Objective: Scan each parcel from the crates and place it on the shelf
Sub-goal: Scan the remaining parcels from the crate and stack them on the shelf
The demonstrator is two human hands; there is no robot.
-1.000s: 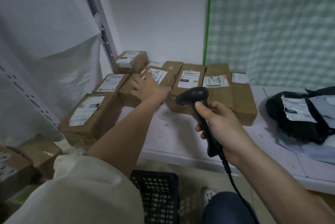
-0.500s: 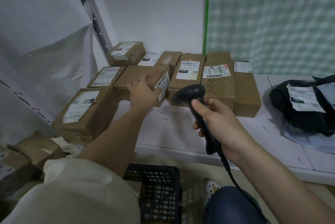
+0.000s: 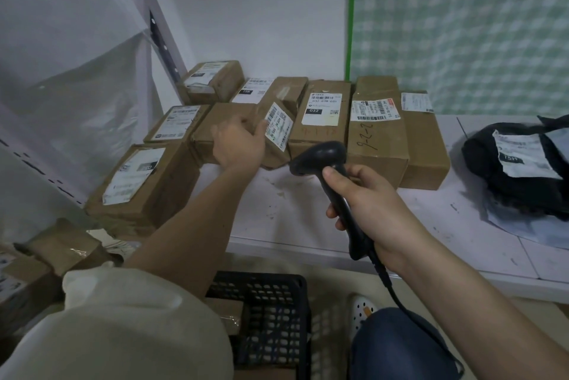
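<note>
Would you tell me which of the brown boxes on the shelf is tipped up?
The box the left hand grips; its label faces sideways, the others lie flat.

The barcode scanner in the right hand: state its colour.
Black all over, cable included. The barcode scanner shows best in the head view, held by the right hand.
</note>
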